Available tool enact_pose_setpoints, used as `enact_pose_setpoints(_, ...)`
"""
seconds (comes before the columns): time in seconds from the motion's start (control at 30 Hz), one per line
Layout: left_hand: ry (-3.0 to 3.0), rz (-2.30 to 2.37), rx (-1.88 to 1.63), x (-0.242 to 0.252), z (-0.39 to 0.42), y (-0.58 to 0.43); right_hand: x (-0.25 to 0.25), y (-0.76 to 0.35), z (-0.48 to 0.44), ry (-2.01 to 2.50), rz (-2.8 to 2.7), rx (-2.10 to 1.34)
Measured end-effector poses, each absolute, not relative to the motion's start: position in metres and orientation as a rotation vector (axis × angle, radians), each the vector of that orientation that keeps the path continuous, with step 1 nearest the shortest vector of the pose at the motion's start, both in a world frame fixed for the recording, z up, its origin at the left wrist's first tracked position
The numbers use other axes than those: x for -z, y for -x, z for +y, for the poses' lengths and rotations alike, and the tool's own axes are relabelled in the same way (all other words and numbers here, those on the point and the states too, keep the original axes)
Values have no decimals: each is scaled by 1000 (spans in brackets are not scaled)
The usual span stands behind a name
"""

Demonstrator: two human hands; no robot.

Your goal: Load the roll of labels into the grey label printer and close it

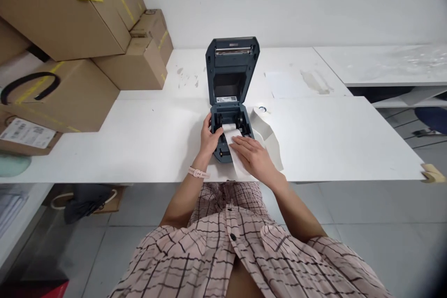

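Observation:
A dark blue-grey label printer (232, 107) stands on the white table with its lid (232, 64) raised. From its inner bay a white strip of label paper (234, 158) runs out over the front edge toward me. My left hand (209, 139) is closed round the printer's left side, its thumb reaching into the bay beside the paper. Over the strip lies my right hand (253, 153), fingers together across the paper, the thumb hidden from view. A loose sheet of pale backing paper (272, 142) lies creased to the right of the printer.
Cardboard boxes (66, 18) are piled at the left, with a black headband-like loop (31, 81) on one. A small round tape-like item (262, 109) lies behind the backing paper. The white table (324, 139) ends close to my body; a tan piece (432, 173) covers its right corner.

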State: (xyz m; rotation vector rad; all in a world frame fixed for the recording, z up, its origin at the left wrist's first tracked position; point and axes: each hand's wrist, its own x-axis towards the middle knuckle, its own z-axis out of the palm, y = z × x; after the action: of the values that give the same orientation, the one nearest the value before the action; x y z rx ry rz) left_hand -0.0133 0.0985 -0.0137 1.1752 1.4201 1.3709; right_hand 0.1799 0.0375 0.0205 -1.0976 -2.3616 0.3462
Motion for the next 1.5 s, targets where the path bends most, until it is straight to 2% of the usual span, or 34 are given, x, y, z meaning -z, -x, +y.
enact_pose_setpoints(0.7,-1177,1385,-1366,14,96,16,-9,-165,23,1103,-2236,-390)
enact_pose_setpoints(0.9,-1171,1392,-1345,14,99,18,-4,-165,22,1059,-2203,-307)
enact_pose_setpoints(1.13,-1186,1438,-1228,1,61,9,-1,-163,18,1034,-2112,-247)
enact_pose_setpoints(1.33,-1189,1359,-1185,6,19,4,-34,-195,48,928,-1987,-490)
enact_pose_setpoints(1.5,-1156,1339,-1172,6,14,4,-90,-212,170,990,-1665,-537)
